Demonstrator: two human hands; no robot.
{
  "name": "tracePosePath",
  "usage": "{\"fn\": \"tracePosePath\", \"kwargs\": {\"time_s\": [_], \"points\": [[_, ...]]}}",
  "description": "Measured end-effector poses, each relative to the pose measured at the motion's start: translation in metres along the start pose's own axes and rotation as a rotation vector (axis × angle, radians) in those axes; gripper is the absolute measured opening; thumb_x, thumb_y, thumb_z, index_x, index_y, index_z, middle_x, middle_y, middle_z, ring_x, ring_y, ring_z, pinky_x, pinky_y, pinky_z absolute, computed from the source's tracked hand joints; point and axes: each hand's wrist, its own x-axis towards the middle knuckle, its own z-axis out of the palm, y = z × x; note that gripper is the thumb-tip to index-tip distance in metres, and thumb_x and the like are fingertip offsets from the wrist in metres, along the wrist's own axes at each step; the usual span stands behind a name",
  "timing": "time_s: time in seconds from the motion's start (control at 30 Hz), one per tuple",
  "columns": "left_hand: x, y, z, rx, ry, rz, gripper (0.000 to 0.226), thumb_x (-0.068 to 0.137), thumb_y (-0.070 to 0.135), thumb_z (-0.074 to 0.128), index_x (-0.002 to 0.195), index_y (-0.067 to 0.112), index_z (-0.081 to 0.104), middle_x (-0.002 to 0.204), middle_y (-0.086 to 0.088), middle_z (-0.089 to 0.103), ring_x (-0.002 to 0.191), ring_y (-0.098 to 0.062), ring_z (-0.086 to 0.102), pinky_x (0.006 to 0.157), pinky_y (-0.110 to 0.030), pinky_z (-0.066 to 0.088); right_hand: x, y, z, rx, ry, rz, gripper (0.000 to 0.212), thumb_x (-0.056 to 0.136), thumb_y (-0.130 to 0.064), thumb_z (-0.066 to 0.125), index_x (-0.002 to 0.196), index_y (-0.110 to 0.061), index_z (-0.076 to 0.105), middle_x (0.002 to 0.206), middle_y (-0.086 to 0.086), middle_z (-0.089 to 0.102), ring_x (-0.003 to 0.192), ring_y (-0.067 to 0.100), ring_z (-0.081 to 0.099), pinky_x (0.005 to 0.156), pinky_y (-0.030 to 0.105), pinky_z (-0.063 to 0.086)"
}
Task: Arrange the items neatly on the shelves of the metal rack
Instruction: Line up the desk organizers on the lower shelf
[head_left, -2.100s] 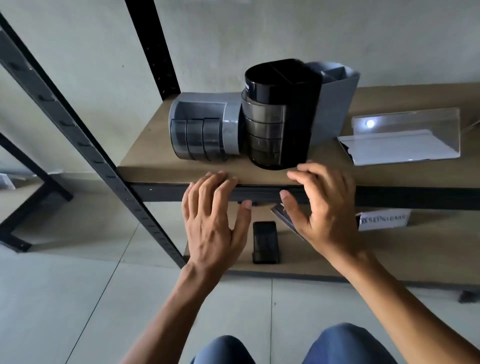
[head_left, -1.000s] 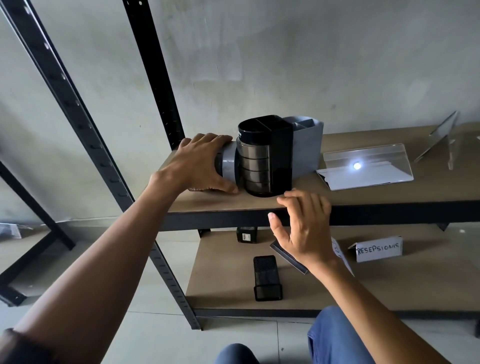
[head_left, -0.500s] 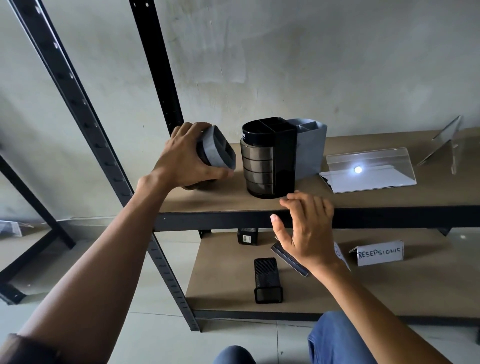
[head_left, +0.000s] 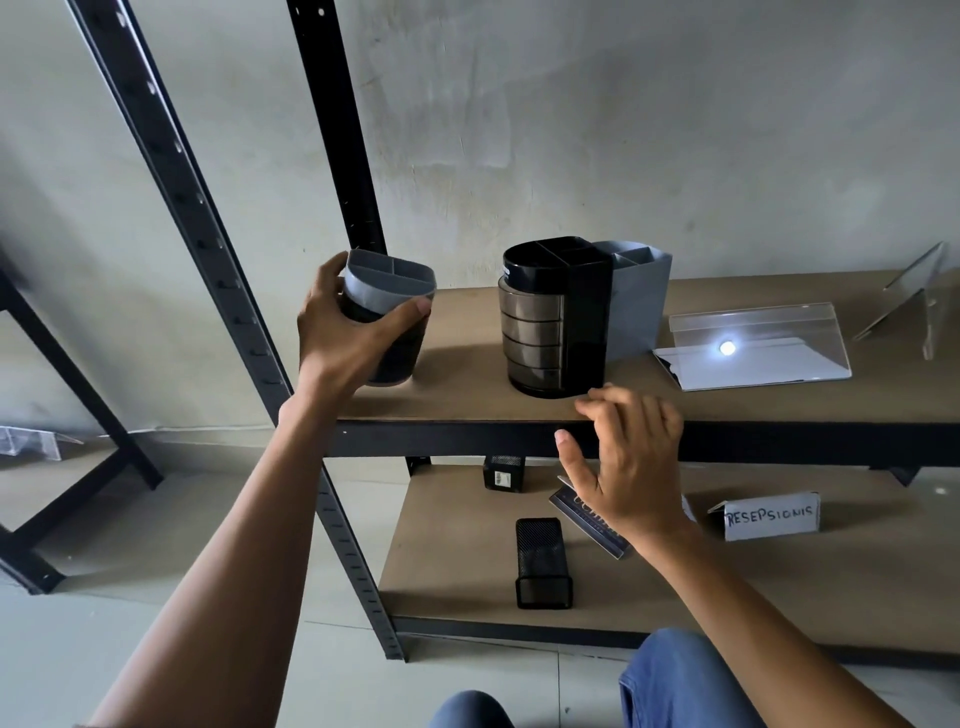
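Left hand (head_left: 343, 338) grips the grey organizer (head_left: 390, 290), now tipped upright, nine o'clock of the black organizer (head_left: 550, 317); right hand (head_left: 628, 467) loose, empty.

The rack (head_left: 176, 171) was matt black metal, its shelf (head_left: 467, 379) smooth matt brown board. The grey organiser (head_left: 389, 288) looked matt plastic, the black organiser (head_left: 582, 312) glossy, with smoky translucent drawers. The stand (head_left: 779, 332) was clear, shiny acrylic; the wall (head_left: 623, 130) rough plaster.

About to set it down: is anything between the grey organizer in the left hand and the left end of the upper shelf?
Nothing visible. The left hand holds the grey organizer upright over the bare left end of the upper shelf; the black drawer organizer stands apart to its right.
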Motion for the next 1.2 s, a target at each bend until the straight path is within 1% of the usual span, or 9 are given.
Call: {"fn": "tracePosePath", "kwargs": {"time_s": [0.1,0.17,0.37,0.47,0.53,0.67,0.83,1.0,1.2], "points": [[-0.004,-0.002,-0.003,-0.035,0.033,-0.051,0.095,0.066,0.049,0.086,0.145,0.027,0.038,0.121,0.010,0.056,0.108,-0.007,0.056,0.091,-0.019,0.046,0.001,0.000,-0.001,-0.001,-0.004,-0.001,0.026,0.087,-0.040,0.049,0.098,-0.017,0.051,0.098,0.007,0.064,0.087,0.024,0.055,0.083,0.038,0.034],[-0.005,-0.003,-0.005,-0.060,0.058,-0.070,0.094,0.069,0.051,0.084,0.146,0.026,0.037,0.124,0.009,0.053,0.113,-0.009,0.054,0.094,-0.018,0.043,0.000,0.000,-0.001,-0.001,-0.008,0.000,0.026,0.087,-0.040,0.049,0.098,-0.017,0.052,0.098,0.007,0.064,0.087,0.024,0.056,0.083,0.038,0.034],[-0.011,0.000,-0.003,-0.137,0.136,-0.121,0.098,0.070,0.054,0.081,0.150,0.028,0.029,0.148,0.001,0.041,0.130,-0.011,0.046,0.109,-0.028,0.038,0.001,0.000,-0.001,-0.009,-0.015,0.001,0.027,0.088,-0.040,0.049,0.097,-0.015,0.053,0.098,0.008,0.064,0.086,0.026,0.058,0.082,0.038,0.034],[-0.011,0.001,-0.001,-0.113,0.147,-0.100,0.103,0.067,0.055,0.083,0.149,0.029,0.027,0.149,-0.001,0.040,0.132,-0.012,0.044,0.110,-0.027,0.037,0.000,0.000,-0.001,-0.005,-0.018,0.005,0.027,0.087,-0.040,0.049,0.097,-0.016,0.053,0.098,0.008,0.064,0.086,0.026,0.058,0.082,0.038,0.034],[-0.012,0.001,0.002,-0.103,0.140,-0.085,0.108,0.063,0.056,0.085,0.149,0.030,0.025,0.147,0.002,0.042,0.129,-0.011,0.046,0.107,-0.026,0.039,0.001,-0.001,-0.001,-0.004,-0.016,0.009,0.026,0.087,-0.040,0.049,0.097,-0.016,0.052,0.098,0.008,0.064,0.086,0.025,0.057,0.083,0.038,0.034],[-0.015,-0.002,0.007,-0.094,0.125,-0.077,0.111,0.061,0.052,0.088,0.149,0.030,0.024,0.133,0.009,0.046,0.119,-0.008,0.047,0.095,-0.016,0.039,0.001,-0.001,-0.002,0.000,-0.023,0.013,0.026,0.087,-0.039,0.050,0.097,-0.015,0.053,0.098,0.008,0.063,0.086,0.025,0.057,0.083,0.038,0.033],[-0.011,-0.008,0.010,-0.170,0.151,-0.088,0.109,0.060,0.045,0.090,0.147,0.030,0.026,0.134,0.006,0.046,0.119,-0.008,0.048,0.083,-0.001,0.039,0.001,-0.001,-0.003,0.003,-0.027,0.013,0.029,0.087,-0.038,0.050,0.096,-0.012,0.059,0.098,0.008,0.063,0.086,0.026,0.058,0.081,0.038,0.034],[-0.005,-0.011,0.007,-0.203,0.098,-0.080,0.120,0.051,0.041,0.093,0.147,0.027,0.024,0.134,0.003,0.047,0.120,-0.011,0.050,0.100,-0.021,0.045,0.001,-0.001,-0.002,0.002,-0.024,0.010,0.028,0.088,-0.038,0.050,0.096,-0.013,0.058,0.098,0.008,0.063,0.085,0.027,0.058,0.081,0.039,0.035],[-0.010,-0.014,0.008,-0.139,0.023,-0.068,0.126,0.049,0.041,0.094,0.151,0.025,0.021,0.138,0.004,0.047,0.122,-0.012,0.048,0.102,-0.023,0.044,0.000,-0.001,-0.003,0.006,-0.026,0.009,0.027,0.088,-0.039,0.049,0.098,-0.014,0.056,0.098,0.008,0.063,0.086,0.026,0.058,0.081,0.039,0.035]]}}
